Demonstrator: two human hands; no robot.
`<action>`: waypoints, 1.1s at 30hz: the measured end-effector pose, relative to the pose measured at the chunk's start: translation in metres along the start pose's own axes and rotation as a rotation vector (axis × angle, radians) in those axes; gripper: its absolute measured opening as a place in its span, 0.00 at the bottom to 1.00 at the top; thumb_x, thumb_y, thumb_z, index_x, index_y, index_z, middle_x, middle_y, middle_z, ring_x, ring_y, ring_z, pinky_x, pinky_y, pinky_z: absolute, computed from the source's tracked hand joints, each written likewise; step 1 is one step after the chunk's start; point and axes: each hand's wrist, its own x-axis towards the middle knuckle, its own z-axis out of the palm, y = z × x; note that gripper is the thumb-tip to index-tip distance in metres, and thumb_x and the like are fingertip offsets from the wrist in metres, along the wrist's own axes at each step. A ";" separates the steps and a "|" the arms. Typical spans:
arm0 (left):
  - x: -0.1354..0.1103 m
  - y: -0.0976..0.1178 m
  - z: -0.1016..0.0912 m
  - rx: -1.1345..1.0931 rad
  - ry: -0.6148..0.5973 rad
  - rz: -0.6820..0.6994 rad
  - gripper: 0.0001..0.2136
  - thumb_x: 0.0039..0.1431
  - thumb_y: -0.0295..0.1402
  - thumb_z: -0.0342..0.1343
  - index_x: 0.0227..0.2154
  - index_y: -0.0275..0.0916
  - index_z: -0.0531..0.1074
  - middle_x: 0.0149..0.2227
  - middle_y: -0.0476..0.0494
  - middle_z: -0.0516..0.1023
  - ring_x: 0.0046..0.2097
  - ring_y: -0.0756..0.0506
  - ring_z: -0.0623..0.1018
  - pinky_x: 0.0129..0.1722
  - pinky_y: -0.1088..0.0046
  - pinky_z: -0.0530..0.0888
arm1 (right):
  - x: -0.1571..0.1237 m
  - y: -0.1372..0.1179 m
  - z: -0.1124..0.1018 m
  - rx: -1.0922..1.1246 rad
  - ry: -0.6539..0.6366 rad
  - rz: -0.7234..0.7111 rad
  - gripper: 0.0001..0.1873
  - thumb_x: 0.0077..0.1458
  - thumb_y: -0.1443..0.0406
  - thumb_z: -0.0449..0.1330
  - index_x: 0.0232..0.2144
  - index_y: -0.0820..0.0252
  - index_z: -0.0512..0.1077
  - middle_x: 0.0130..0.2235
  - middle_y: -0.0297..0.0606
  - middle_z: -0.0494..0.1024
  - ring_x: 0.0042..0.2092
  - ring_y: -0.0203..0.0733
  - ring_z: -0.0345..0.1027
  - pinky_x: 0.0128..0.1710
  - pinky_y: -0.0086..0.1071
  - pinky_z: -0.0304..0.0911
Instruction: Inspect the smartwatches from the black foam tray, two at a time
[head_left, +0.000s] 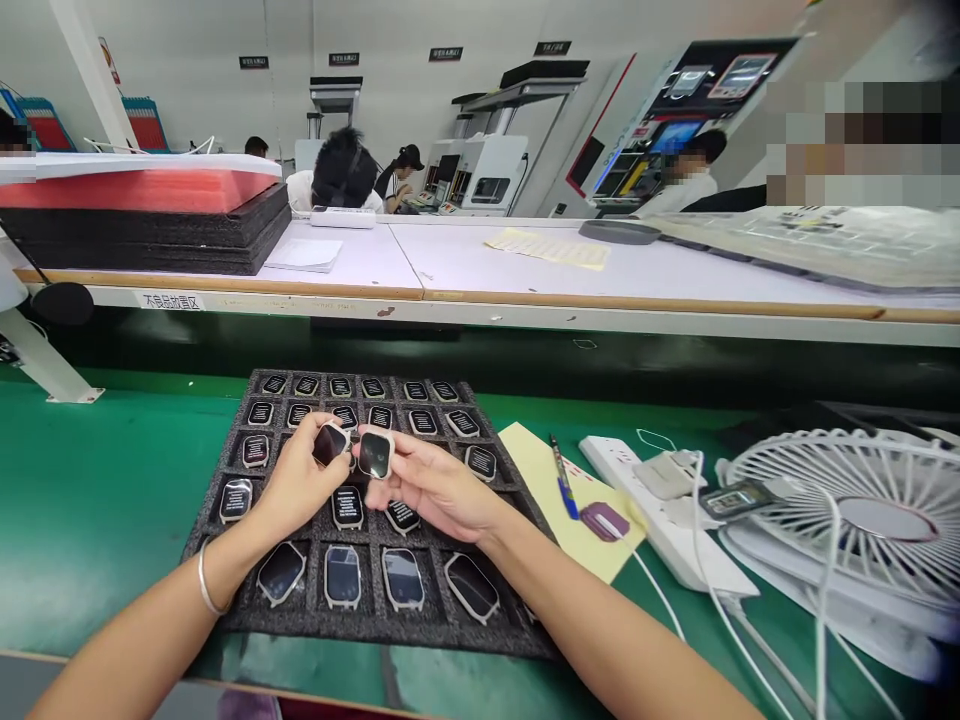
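Observation:
A black foam tray [300, 618] with square pockets lies on the green bench, holding several smartwatch bodies without straps. Many of them show lines of white text on black screens, such as the smartwatch [347, 507] near the middle; those in the front row, like the smartwatch [343, 577], look dark. Above the tray, my left hand [304, 465] grips a dark-screened smartwatch [330, 444] by its edges. Close beside it, my right hand [427, 480] holds another smartwatch [376, 454], its screen facing me. The two held watches are side by side, and my hands hide some pockets behind them.
Right of the tray lie yellow paper [525, 450], a blue pen [564, 480] and a purple object [604, 521]. Farther right are a white power strip [667, 520] with cables and a white fan [862, 520]. A raised shelf [465, 265] carries stacked foam [150, 235]. Several people sit beyond.

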 end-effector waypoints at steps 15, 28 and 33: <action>-0.002 0.003 0.000 -0.010 0.042 -0.051 0.16 0.51 0.31 0.56 0.44 0.41 0.66 0.40 0.46 0.75 0.39 0.47 0.75 0.39 0.70 0.71 | 0.002 0.005 -0.003 0.079 0.033 0.010 0.30 0.51 0.59 0.72 0.54 0.58 0.70 0.43 0.40 0.81 0.36 0.39 0.78 0.42 0.35 0.70; -0.003 -0.001 -0.005 0.094 0.055 -0.053 0.15 0.54 0.32 0.55 0.46 0.42 0.67 0.36 0.49 0.72 0.38 0.46 0.73 0.40 0.69 0.69 | 0.001 0.008 -0.004 0.003 0.030 0.012 0.32 0.52 0.57 0.71 0.57 0.59 0.68 0.36 0.38 0.82 0.37 0.40 0.78 0.41 0.34 0.69; -0.002 0.000 -0.003 0.027 0.071 -0.050 0.17 0.53 0.31 0.56 0.47 0.40 0.66 0.38 0.48 0.72 0.38 0.47 0.73 0.40 0.70 0.70 | 0.001 0.009 -0.004 0.013 0.032 -0.001 0.32 0.52 0.58 0.71 0.57 0.58 0.68 0.37 0.38 0.82 0.36 0.39 0.78 0.41 0.34 0.69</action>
